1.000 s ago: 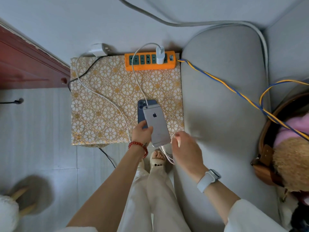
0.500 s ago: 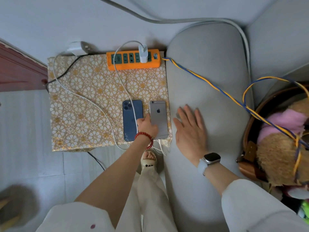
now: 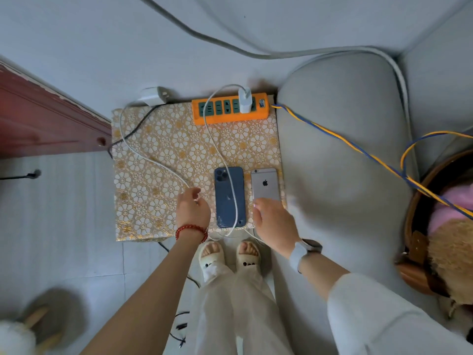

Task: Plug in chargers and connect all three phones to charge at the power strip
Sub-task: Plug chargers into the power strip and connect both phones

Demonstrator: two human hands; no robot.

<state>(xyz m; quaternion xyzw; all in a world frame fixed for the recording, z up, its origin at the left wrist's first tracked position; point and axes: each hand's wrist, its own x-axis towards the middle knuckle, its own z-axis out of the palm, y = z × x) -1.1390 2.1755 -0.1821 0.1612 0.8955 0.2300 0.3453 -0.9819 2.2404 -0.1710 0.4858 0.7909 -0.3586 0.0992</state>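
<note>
An orange power strip (image 3: 230, 116) lies at the back of the floral-covered table (image 3: 153, 175), with one white charger (image 3: 244, 100) plugged into it. That charger's cable runs forward across a blue phone (image 3: 229, 197) lying face down. Beside it on the right lies a silver phone (image 3: 265, 184), also face down. A second white charger (image 3: 151, 96) sits unplugged at the table's back left; its white cable (image 3: 143, 157) curves forward to my left hand (image 3: 192, 208), which pinches it. My right hand (image 3: 273, 221) rests over the silver phone's near end.
A grey sofa arm (image 3: 345, 162) borders the table on the right. A blue-and-yellow cord (image 3: 345, 142) runs from the strip across it to a basket with plush toys (image 3: 445, 226). A red-brown door (image 3: 38, 119) stands at left. My slippered feet (image 3: 227, 254) are below the table's front edge.
My left hand let go of the silver phone, now flat on the table, and moved left to the second white cable. My right hand came off the sofa arm onto the silver phone.
</note>
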